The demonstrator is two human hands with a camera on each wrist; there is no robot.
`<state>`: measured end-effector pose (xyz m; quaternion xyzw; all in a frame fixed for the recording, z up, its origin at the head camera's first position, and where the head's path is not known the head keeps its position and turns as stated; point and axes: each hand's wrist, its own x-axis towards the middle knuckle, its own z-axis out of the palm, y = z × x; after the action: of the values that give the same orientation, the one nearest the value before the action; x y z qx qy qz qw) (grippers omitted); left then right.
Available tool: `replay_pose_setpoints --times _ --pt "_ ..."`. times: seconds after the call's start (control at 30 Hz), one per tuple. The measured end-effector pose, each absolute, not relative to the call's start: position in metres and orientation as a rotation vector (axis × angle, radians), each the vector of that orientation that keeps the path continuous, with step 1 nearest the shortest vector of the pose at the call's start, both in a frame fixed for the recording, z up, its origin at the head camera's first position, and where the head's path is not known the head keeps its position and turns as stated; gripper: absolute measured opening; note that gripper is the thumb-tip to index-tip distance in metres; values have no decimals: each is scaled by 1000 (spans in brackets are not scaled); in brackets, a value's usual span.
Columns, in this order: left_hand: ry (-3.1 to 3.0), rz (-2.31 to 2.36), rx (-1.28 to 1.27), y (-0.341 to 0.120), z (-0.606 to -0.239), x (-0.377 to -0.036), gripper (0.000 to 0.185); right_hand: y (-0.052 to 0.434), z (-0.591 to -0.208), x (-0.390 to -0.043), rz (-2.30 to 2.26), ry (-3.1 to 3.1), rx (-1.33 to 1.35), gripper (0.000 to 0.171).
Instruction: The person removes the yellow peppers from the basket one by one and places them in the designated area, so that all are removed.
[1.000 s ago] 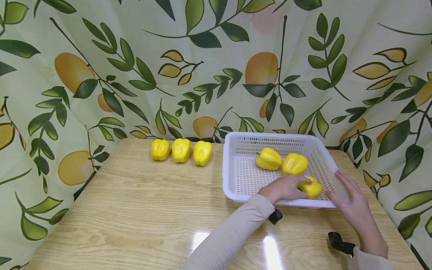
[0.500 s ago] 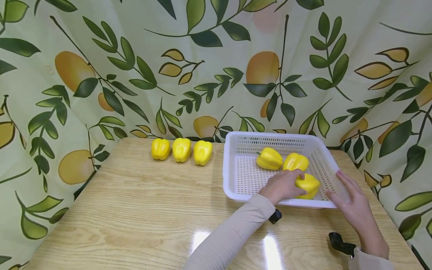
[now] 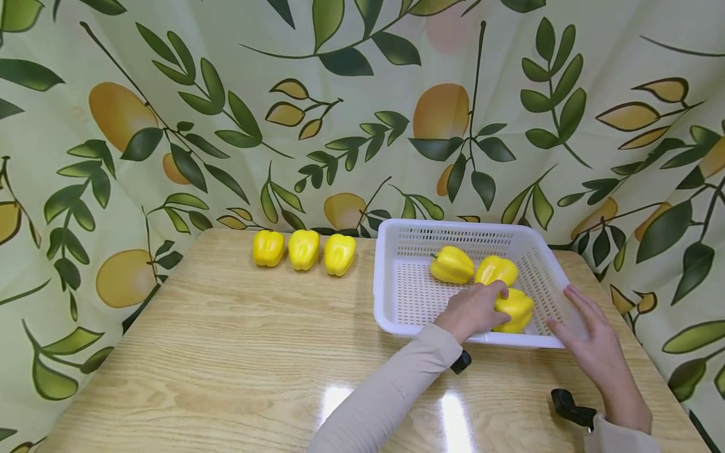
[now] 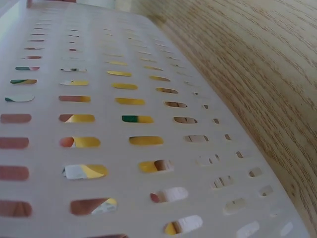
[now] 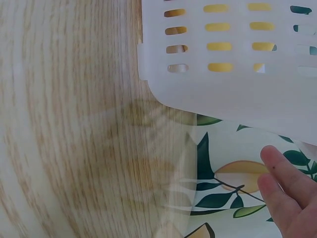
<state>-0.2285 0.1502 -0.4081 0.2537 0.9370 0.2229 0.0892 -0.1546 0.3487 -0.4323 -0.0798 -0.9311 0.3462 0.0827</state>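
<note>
From the head view we see our left hand (image 3: pixel 472 309) reaching into the white perforated plastic basket (image 3: pixel 396 314), its fingers (image 3: pixel 498 290) curled over a glossy yellow bell pepper (image 3: pixel 515 310) that sits at about 5 o'clock in the basket, near the front wall. Two more yellow bell peppers (image 3: pixel 451 265) lie just behind it, side by side, toward 12 o'clock. Our right hand (image 3: pixel 591 343) rests with straight, relaxed fingers against the basket's right front corner, holding nothing. At 10 o'clock from the basket, a row of three yellow bell peppers (image 3: pixel 304 250) stands on the light wood-grain counter (image 3: pixel 226 352), in front of a leaf-and-fruit printed curtain (image 3: pixel 170 113). The left wrist view shows only the basket's slotted wall (image 4: pixel 124 124) up close, yellow showing through the slots, and the counter beyond. The right wrist view shows the basket's corner (image 5: pixel 208 84) above the counter and two straight fingertips (image 5: pixel 282 178) just below it.
</note>
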Motion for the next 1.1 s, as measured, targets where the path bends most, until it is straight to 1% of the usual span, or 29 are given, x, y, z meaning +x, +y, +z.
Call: replay_pose_setpoints --times 0.23,0.33,0.47,0.6,0.73,1.1 --pt "2768 676 751 150 -408 -228 34 349 -432 -155 1039 -2783 -263 76" --pt "2753 679 773 149 -408 -228 40 349 -432 -154 1048 -2786 -259 76" --pt "2751 650 809 149 -408 -228 52 349 -432 -154 1064 -2782 -250 75" --pt "2743 645 817 148 -408 -229 57 350 -433 -154 1067 -2779 -256 75" --pt "2716 676 811 147 -408 -230 57 349 -433 -154 1069 -2779 -257 75" --pt "2693 702 764 148 -406 -230 46 348 -432 -155 1079 -2771 -254 75"
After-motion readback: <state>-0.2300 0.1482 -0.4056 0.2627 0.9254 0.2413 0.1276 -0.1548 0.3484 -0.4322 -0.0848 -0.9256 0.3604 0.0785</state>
